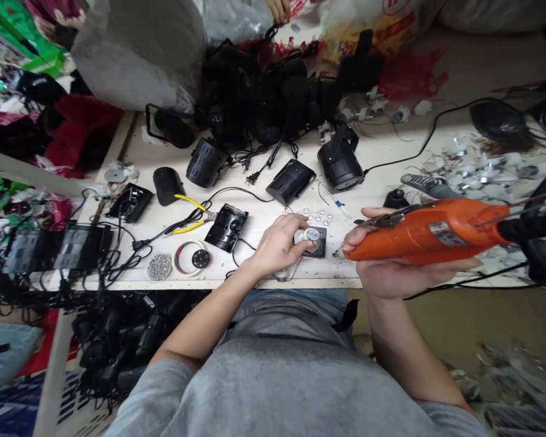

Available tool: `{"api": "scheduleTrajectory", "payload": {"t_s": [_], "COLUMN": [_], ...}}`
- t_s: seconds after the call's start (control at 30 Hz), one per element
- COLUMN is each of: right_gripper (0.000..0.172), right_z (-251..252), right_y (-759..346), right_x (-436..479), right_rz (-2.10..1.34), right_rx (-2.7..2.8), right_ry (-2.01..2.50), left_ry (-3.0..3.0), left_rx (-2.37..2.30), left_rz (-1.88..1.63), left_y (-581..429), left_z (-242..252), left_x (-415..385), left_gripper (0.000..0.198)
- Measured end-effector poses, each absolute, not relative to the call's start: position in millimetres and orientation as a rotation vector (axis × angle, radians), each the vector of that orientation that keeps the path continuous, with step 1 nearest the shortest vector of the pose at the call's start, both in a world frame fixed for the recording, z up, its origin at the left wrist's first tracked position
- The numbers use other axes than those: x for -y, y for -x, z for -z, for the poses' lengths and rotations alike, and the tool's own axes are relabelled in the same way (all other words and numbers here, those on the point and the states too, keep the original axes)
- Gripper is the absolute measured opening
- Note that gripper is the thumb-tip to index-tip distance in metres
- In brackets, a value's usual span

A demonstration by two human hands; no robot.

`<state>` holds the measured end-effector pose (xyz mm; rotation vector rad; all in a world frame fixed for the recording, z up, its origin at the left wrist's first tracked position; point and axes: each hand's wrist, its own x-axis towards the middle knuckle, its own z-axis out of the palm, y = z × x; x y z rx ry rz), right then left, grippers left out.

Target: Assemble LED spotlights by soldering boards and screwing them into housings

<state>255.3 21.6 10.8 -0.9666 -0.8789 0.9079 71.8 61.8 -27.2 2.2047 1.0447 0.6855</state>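
My left hand (279,243) pinches a small silver motor (310,235) that sits on a black square plate (321,238) near the table's front edge. My right hand (391,267) is wrapped around an orange electric screwdriver (432,230). The tool lies level, and its tip (335,254) points left at the plate's right side. Several small shiny screws (316,213) lie just behind the plate.
The pale worktable (382,176) holds black lamp housings (341,161), a black box (291,180), yellow-handled pliers (188,226), a tape roll (190,258), a round LED disc (159,266) and loose cables. Black parts are heaped at the back. Another person's hand (278,9) shows at the top.
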Motion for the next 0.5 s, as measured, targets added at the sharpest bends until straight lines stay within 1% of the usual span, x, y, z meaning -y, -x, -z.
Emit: {"api": "scheduleTrajectory", "payload": {"t_s": [0.13,0.3,0.5], "right_gripper": [0.084,0.088,0.091], "right_z": [-9,-5,-7], "right_y": [-255,-259,-256], "right_x": [-22,-24,-23], "right_rz": [-0.854,-0.823,-0.894], "right_rx": [0.868,0.893,0.9], "right_ry": [1.001,1.023,1.026], "left_ry": [-2.201,-2.231,-2.238], "left_rx": [-1.093,-1.15,-1.265], "left_rz": [-0.775,-0.695,-0.622], "left_y": [-77,-77,-82], "left_z": [36,35,27], "left_x": [-55,-54,-49], "left_gripper": [0.03,0.035,0.037]}}
